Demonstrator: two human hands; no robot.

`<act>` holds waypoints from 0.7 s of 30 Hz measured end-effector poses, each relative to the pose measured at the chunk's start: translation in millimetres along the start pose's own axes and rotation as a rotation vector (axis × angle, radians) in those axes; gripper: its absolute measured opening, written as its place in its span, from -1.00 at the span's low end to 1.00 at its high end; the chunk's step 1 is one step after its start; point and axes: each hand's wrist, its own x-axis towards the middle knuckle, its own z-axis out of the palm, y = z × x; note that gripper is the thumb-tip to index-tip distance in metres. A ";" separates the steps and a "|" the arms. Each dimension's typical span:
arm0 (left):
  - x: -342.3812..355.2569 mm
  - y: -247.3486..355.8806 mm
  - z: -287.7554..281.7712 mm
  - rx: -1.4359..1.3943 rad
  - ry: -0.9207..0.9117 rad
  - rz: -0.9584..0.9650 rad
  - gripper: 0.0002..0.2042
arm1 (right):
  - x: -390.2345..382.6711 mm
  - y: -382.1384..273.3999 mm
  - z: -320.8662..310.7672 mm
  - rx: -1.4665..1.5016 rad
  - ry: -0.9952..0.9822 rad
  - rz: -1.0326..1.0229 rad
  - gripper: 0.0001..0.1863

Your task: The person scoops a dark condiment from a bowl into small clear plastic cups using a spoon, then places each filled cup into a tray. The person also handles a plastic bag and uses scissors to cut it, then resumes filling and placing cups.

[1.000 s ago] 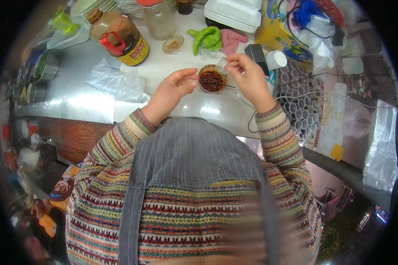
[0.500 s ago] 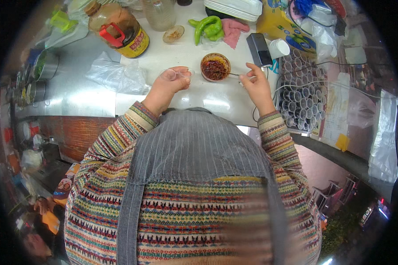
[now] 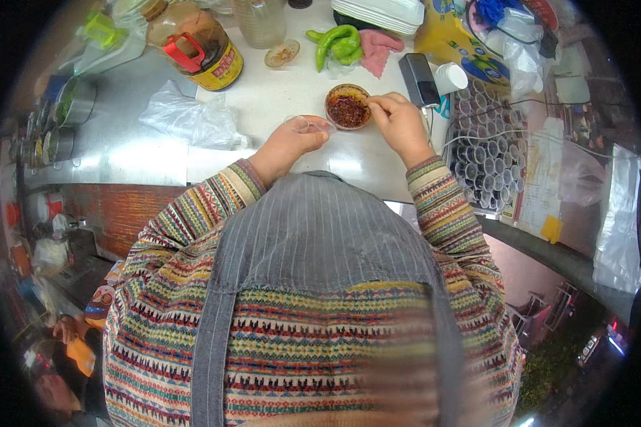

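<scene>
Just left of the bowl, my left hand (image 3: 289, 148) is closed on a small clear plastic cup (image 3: 308, 124). The bowl (image 3: 347, 101) of dark red, oily chili sauce stands upright on the white counter (image 3: 263, 99). My right hand (image 3: 400, 124) is at the bowl's right rim, thumb and forefinger pinched on the spoon handle, which they mostly hide. Behind the bowl lie green peppers (image 3: 338, 46) and a pink cloth (image 3: 377, 50).
A large red-handled jug (image 3: 196, 57), glass jar (image 3: 256, 21) and white trays (image 3: 377, 14) stand behind. Black device (image 3: 418, 80) and cable, stacked cups (image 3: 488, 164) are right; plastic bag (image 3: 192, 121), steel pots (image 3: 75, 103) left. Another person's hand (image 3: 65, 329) shows lower left.
My left hand has moved right with the clear cup, closer to the bowl. My right hand has come in to the bowl's rim and closed on the spoon handle.
</scene>
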 end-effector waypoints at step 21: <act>9.4 -5.5 6.2 -0.197 0.053 -0.041 -0.70 | -21.1 7.3 28.1 0.462 -0.005 0.385 -0.80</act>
